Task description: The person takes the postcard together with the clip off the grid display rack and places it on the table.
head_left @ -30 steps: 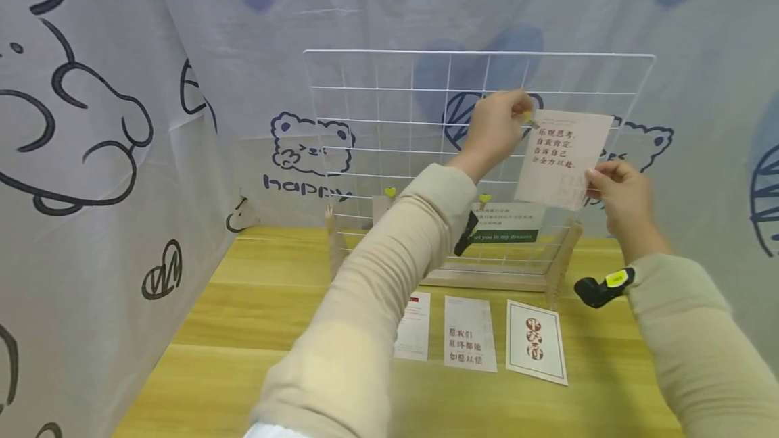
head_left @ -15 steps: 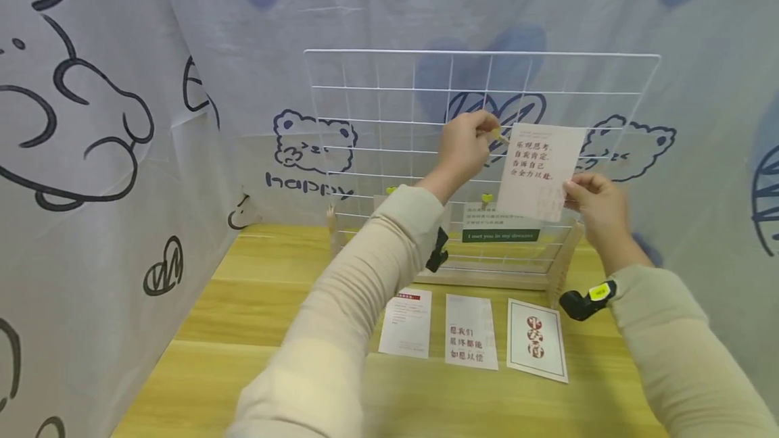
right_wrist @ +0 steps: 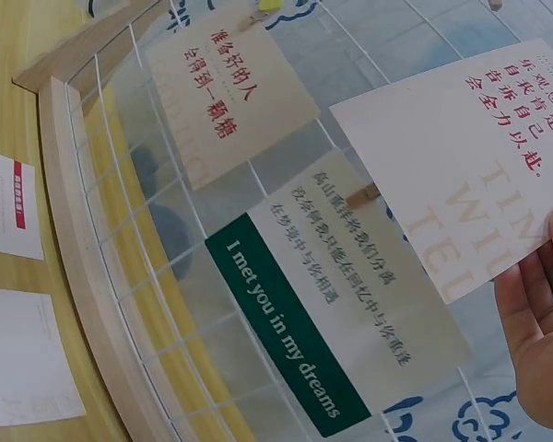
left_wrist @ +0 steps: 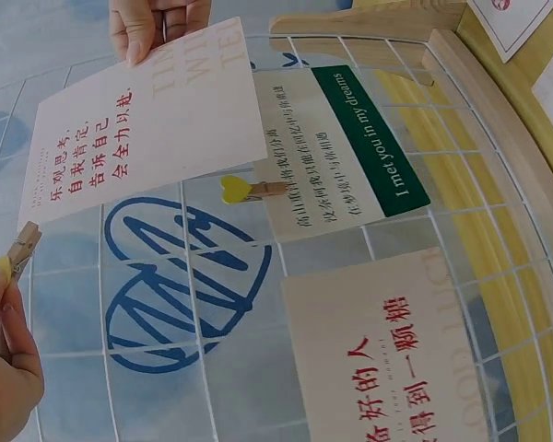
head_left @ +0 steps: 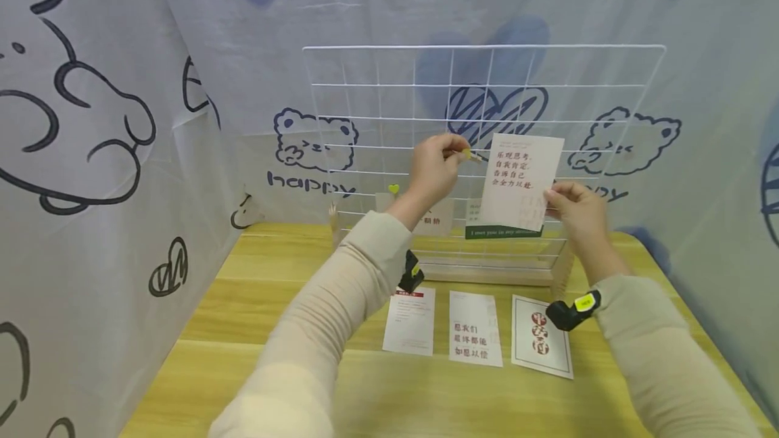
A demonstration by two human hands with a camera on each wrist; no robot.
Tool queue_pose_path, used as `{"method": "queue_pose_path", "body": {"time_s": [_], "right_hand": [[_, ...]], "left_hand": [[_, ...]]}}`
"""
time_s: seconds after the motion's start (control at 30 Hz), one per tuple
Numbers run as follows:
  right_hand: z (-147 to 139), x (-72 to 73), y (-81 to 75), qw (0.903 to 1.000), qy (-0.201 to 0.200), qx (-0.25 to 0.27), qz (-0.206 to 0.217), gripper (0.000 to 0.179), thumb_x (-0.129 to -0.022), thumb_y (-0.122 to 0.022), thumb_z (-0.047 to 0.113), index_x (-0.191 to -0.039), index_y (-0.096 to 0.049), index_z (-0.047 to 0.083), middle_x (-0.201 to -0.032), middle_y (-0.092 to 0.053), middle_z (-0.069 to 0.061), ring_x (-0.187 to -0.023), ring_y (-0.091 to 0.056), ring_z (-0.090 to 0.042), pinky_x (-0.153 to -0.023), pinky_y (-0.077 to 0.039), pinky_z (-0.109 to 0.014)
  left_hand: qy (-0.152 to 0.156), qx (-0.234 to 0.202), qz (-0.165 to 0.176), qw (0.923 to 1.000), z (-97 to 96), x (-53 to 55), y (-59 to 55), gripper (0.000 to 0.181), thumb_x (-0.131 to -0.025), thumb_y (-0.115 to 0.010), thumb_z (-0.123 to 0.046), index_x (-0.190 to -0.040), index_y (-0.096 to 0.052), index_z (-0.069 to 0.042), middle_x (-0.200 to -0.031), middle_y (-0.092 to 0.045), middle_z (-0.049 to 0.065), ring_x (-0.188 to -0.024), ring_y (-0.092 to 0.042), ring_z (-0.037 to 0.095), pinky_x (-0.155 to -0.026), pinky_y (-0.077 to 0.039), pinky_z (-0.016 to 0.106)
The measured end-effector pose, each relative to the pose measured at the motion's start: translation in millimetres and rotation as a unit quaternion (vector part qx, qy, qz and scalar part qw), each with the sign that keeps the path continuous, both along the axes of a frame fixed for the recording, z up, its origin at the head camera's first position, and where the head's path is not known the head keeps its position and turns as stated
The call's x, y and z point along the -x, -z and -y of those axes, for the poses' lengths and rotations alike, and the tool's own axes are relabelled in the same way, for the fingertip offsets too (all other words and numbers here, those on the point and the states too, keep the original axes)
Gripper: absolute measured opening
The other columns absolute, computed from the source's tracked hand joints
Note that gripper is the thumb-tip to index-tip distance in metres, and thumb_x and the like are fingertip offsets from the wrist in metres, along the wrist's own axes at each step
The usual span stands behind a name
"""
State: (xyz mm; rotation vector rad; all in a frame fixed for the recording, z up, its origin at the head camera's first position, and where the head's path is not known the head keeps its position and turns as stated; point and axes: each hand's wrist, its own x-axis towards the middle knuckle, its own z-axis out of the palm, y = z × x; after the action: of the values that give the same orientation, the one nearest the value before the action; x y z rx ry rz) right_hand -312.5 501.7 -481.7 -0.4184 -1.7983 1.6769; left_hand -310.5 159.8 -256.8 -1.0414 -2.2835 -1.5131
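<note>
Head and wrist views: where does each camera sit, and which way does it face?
Head: worn on the head, facing forward and down at the wire grid and table; left hand, right hand and sleeves show.
Left wrist: worn there, facing the grid, seen sideways; parts of both hands and a clip show.
Right wrist: worn there, facing the grid, tilted; part of the right hand shows.
Both wrist views share the held card.

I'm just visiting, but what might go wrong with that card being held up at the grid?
The right hand pinches the red-lettered card only near a lower corner, so it may tilt or slip.

The left hand holds the heart-topped clothespin close to the card's edge; it might catch too little paper, or miss the wire grid.

The card partly overlaps the green-banded card in the head view and could knock it.
</note>
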Motion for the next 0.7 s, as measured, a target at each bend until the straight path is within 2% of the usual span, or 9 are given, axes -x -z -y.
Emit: {"method": "queue_pose_path", "body": {"time_s": [0.07,0.13,0.27,0.3,0.33,0.4,0.57,0.6,0.7], "right_hand": [[10,-4.5,-2.6,0.9998,-0.018,0.009,0.004,0.037,-0.068,-0.071,0.028,-0.098,-0.06,0.009,-0.099,-0.059,-0.009,-0.082,-0.059,-0.025,-0.067,-0.05,-0.028],[33,-17.6,-20.2,0.9986,-0.042,0.03,0.01,0.031,-0.071,-0.069,0.023,-0.097,-0.061,0.01,-0.098,-0.06,-0.006,-0.08,-0.06,-0.022,-0.067,-0.049,-0.026],[104,-58.9,-82.5,0.996,-0.049,0.036,0.065,0.023,-0.077,-0.064,0.016,-0.097,-0.058,0.007,-0.098,-0.058,-0.005,-0.082,-0.058,-0.019,-0.073,-0.048,-0.028],[117,-66.3,-93.6,0.9951,-0.045,0.026,0.085,0.023,-0.078,-0.063,0.018,-0.098,-0.058,0.007,-0.099,-0.058,-0.005,-0.083,-0.058,-0.019,-0.074,-0.047,-0.029],[122,-68.2,-94.2,0.9946,-0.046,0.024,0.089,0.023,-0.078,-0.063,0.019,-0.097,-0.058,0.008,-0.098,-0.058,-0.005,-0.081,-0.058,-0.019,-0.074,-0.047,-0.03],[116,-60.4,-77.9,0.994,-0.046,0.027,0.095,0.026,-0.076,-0.065,0.021,-0.098,-0.058,0.008,-0.099,-0.058,-0.006,-0.082,-0.059,-0.02,-0.074,-0.047,-0.031],[50,-6.1,26.9,0.9938,-0.094,0.058,0.01,0.03,-0.07,-0.07,0.022,-0.096,-0.061,0.009,-0.096,-0.06,-0.007,-0.077,-0.06,-0.023,-0.067,-0.05,-0.03],[49,-2.5,34.5,0.9936,-0.094,0.062,0.011,0.031,-0.07,-0.07,0.021,-0.096,-0.061,0.008,-0.096,-0.06,-0.008,-0.077,-0.06,-0.024,-0.068,-0.049,-0.031],[74,-19.7,13.7,0.9879,-0.126,0.091,-0.004,0.02,-0.075,-0.065,0.011,-0.094,-0.06,0.004,-0.093,-0.06,-0.011,-0.074,-0.06,-0.025,-0.067,-0.049,-0.031]], "left_hand": [[0.001,-0.006,0.009,0.9999,5.2,-0.6,3.8,0.01,-0.079,-0.057,0.003,-0.086,-0.062,0.0,-0.084,-0.059,0.007,-0.078,-0.054,0.013,-0.067,-0.042,0.012],[-0.001,-0.004,0.018,0.9998,10.4,-0.8,7.9,0.01,-0.08,-0.057,0.002,-0.087,-0.062,-0.001,-0.085,-0.059,0.007,-0.078,-0.054,0.013,-0.066,-0.043,0.012],[-0.006,0.003,0.03,0.9995,20.7,-1.0,16.7,0.011,-0.08,-0.056,0.002,-0.088,-0.062,-0.002,-0.086,-0.06,0.007,-0.078,-0.055,0.013,-0.066,-0.044,0.014],[-0.006,0.003,0.034,0.9994,23.1,-1.0,19.1,0.011,-0.08,-0.056,0.002,-0.088,-0.062,-0.001,-0.086,-0.06,0.007,-0.078,-0.055,0.013,-0.066,-0.044,0.014],[-0.006,0.002,0.038,0.9993,25.7,-1.2,21.4,0.011,-0.08,-0.056,0.003,-0.088,-0.062,-0.001,-0.086,-0.06,0.008,-0.078,-0.056,0.014,-0.067,-0.044,0.014],[-0.007,0.001,0.049,0.9987,30.5,-1.7,26.3,0.01,-0.08,-0.056,0.003,-0.088,-0.062,-0.001,-0.086,-0.059,0.008,-0.079,-0.055,0.014,-0.067,-0.044,0.015],[-0.017,-0.01,0.079,0.9967,40.2,-2.5,38.3,0.011,-0.08,-0.056,0.002,-0.089,-0.061,-0.002,-0.087,-0.058,0.008,-0.079,-0.055,0.015,-0.066,-0.045,0.016],[-0.018,-0.015,0.084,0.9962,41.7,-2.5,40.7,0.011,-0.08,-0.056,0.002,-0.089,-0.061,-0.001,-0.087,-0.058,0.008,-0.079,-0.055,0.015,-0.066,-0.045,0.016],[-0.023,-0.033,0.099,0.9943,46.4,-2.9,47.7,0.01,-0.08,-0.056,0.004,-0.088,-0.061,0.001,-0.087,-0.059,0.01,-0.077,-0.055,0.016,-0.065,-0.046,0.018]]}}
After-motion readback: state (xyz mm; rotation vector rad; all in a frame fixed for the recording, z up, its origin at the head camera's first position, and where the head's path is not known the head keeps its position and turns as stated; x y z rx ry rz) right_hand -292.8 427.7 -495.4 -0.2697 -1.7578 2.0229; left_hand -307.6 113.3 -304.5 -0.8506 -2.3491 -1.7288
